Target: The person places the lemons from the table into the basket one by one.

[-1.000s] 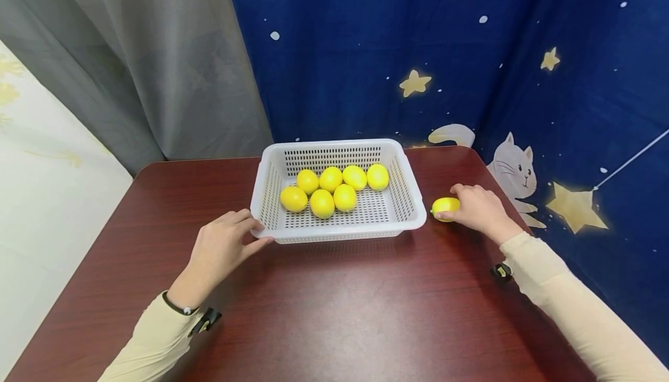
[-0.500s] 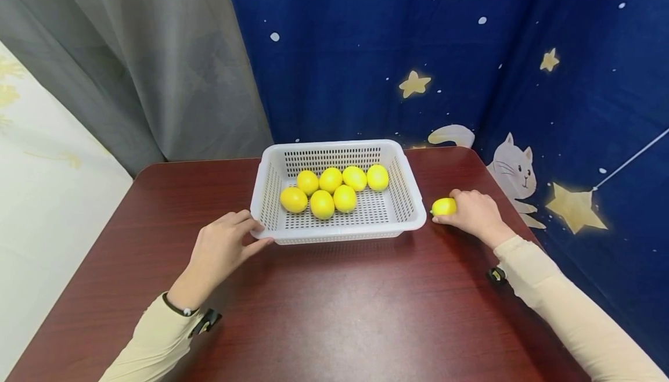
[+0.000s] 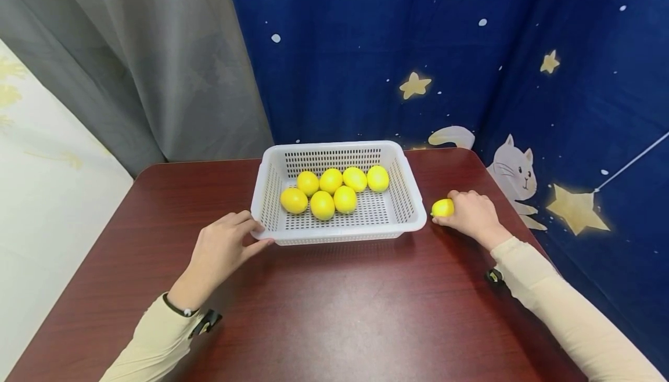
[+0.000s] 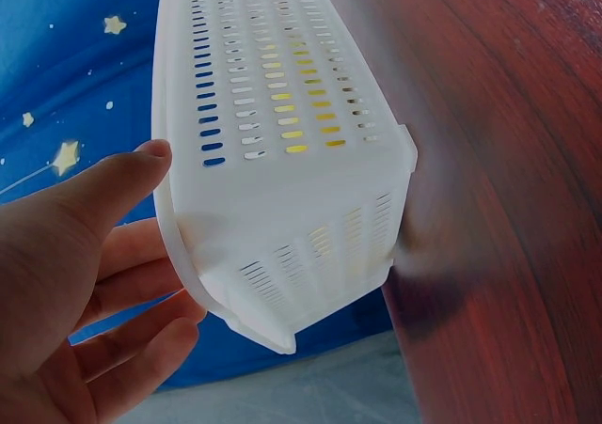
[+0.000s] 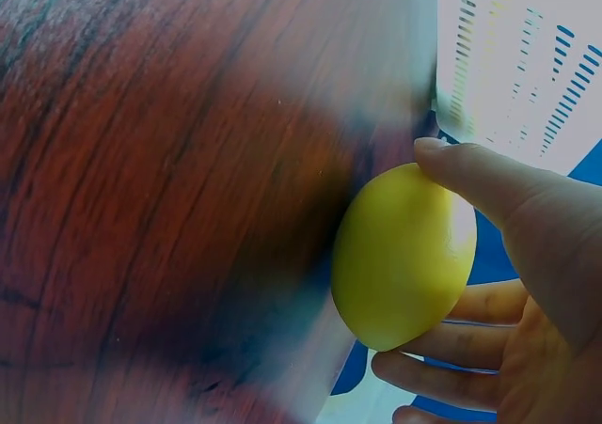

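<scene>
A white perforated basket [image 3: 407, 218] stands on the dark red table [image 3: 334, 312] and holds several yellow lemons [image 3: 322, 204]. My left hand [image 3: 222, 249] rests against the basket's front left corner [image 4: 273, 245], thumb on the rim and fingers straight beside the wall. To the right of the basket my right hand [image 3: 470, 213] grips one more lemon [image 3: 442, 207] on the tabletop. In the right wrist view the thumb and fingers curl round that lemon [image 5: 404, 255], with the basket wall [image 5: 517, 67] just beyond it.
A blue star-and-cat cloth [image 3: 470, 68] hangs behind and to the right of the table. A grey curtain [image 3: 157, 68] hangs at the back left. The table's right edge runs close to my right hand.
My right hand has closed further over the lemon and drawn slightly toward me. The left hand and the basket have not moved.
</scene>
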`<state>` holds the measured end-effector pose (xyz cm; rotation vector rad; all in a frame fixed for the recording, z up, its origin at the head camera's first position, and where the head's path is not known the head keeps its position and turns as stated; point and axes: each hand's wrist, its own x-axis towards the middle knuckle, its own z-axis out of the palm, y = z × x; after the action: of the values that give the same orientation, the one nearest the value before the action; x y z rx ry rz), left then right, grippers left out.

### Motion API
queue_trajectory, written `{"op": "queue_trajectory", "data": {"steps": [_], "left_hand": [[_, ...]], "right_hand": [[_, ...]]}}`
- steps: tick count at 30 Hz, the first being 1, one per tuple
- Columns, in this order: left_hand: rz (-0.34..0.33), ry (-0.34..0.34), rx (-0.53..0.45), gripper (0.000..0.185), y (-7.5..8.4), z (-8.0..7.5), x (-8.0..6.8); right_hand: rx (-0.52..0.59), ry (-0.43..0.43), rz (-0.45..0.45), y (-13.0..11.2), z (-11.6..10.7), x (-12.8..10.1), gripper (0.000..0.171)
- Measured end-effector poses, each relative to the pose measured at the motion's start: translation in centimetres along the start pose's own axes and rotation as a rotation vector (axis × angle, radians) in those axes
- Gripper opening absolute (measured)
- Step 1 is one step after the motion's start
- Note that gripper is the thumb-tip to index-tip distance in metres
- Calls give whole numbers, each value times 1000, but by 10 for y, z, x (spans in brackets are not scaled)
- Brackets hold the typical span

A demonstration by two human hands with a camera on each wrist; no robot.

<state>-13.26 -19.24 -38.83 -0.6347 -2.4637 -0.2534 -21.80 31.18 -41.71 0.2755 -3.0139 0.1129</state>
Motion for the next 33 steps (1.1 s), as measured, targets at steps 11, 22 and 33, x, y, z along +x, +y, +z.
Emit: {"op": "queue_trajectory", "data": {"steps": [11, 22, 33], "left_hand": [[7, 2, -3, 27, 0, 0, 0], [8, 4, 3, 28, 0, -1, 1], [13, 2, 7, 27, 0, -1, 1]], "right_hand": [[2, 5, -15, -1, -9, 1, 61], [33, 60, -15, 2, -54, 11, 64], [39, 71, -56, -6, -75, 20, 63]]}}
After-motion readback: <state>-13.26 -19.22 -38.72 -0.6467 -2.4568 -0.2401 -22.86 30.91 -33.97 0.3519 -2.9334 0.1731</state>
